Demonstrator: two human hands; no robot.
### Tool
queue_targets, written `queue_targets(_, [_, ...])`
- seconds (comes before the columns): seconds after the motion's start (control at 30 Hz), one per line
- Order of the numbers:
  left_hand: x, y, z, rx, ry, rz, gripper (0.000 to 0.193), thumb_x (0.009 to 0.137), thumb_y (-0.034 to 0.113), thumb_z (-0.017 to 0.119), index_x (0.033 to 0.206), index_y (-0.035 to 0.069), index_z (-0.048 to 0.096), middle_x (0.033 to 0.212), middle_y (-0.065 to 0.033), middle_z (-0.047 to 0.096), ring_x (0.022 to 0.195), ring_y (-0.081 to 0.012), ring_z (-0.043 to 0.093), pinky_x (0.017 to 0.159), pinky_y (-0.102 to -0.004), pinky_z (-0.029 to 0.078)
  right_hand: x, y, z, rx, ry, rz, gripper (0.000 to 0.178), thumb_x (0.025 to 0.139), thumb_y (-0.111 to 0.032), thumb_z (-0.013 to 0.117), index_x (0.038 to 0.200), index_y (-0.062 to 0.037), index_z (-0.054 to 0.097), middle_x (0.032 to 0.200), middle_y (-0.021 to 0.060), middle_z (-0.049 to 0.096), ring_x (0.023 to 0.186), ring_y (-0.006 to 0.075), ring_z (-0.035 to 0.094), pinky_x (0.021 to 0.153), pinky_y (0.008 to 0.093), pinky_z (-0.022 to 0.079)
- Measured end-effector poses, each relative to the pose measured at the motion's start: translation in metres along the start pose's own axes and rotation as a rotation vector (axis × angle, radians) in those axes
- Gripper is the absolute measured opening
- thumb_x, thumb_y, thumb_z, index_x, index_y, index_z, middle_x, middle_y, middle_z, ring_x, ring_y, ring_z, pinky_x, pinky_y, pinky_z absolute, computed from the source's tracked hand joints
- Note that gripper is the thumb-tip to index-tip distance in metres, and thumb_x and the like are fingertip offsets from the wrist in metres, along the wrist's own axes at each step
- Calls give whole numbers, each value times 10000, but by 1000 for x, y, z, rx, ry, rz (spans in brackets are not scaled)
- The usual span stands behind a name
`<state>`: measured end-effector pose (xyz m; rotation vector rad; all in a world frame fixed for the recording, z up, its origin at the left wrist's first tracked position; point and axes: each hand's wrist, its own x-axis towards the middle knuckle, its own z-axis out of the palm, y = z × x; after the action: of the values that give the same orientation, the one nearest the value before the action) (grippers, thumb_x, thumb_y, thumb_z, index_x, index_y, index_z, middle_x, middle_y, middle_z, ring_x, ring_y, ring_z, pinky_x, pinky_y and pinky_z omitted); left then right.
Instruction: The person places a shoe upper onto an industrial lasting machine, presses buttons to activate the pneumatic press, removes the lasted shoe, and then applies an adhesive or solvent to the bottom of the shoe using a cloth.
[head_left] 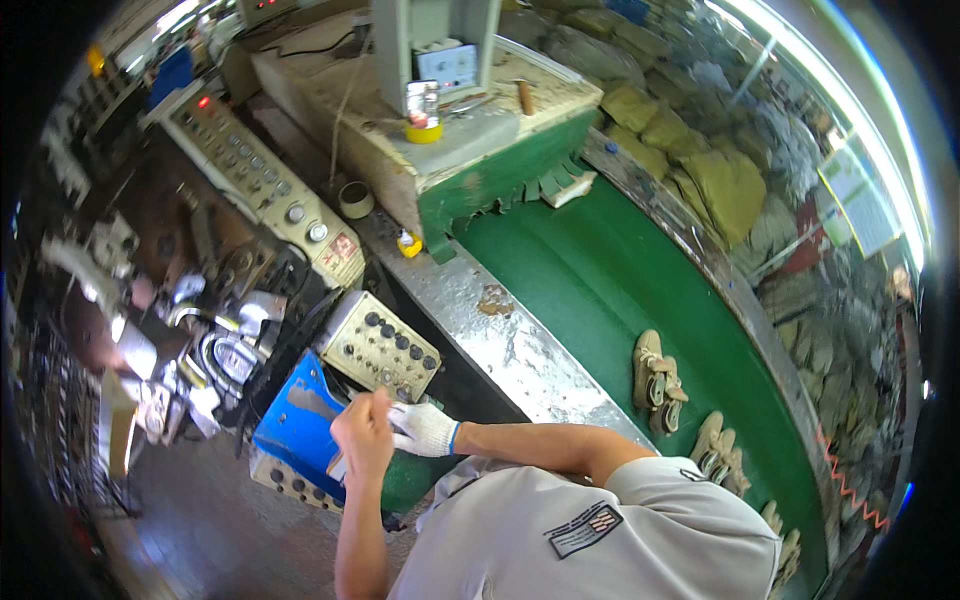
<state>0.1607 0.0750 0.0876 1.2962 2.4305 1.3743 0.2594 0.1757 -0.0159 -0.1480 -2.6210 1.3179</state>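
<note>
My left hand [362, 437] is bare and raised in front of my body, with its fingers curled closed. What lies in them, if anything, is hidden. Close against it is my right hand [426, 430] in a white knit glove with a blue cuff edge. The gloved fingers point toward the left hand, and their tips are partly covered by it. Just beyond both hands stands a cream control box [378, 347] with black knobs. A blue metal panel [300, 410] sits beside the left hand.
A machine with metal clamps [228, 357] stands at left beside a long control panel [270, 190]. To the right, a green conveyor belt [590, 275] carries several beige shoes [655, 375]. A phone [422, 103] and yellow tape roll [424, 132] rest on the far bench.
</note>
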Motion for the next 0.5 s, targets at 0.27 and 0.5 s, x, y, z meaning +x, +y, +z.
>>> queue_targets(0.27, [-61, -81, 6, 578, -61, -255, 362, 1029, 331, 603, 1176, 9, 683, 1014, -223, 732, 879, -432, 695, 724, -507, 544, -38, 229, -86, 164, 545, 688, 450, 963, -339, 628, 1288, -34, 695, 1201, 217, 737, 1138, 363, 700, 1007, 406, 533])
queue_targets(0.5, [-54, -77, 25, 804, -15, -497, 364, 972, 424, 645, 951, 84, 773, 786, -171, 742, 675, -393, 699, 603, -494, 523, -53, 442, -213, 653, 862, 1108, 300, 877, -170, 735, 1084, 47, 737, 868, 172, 751, 709, 256, 707, 607, 401, 544])
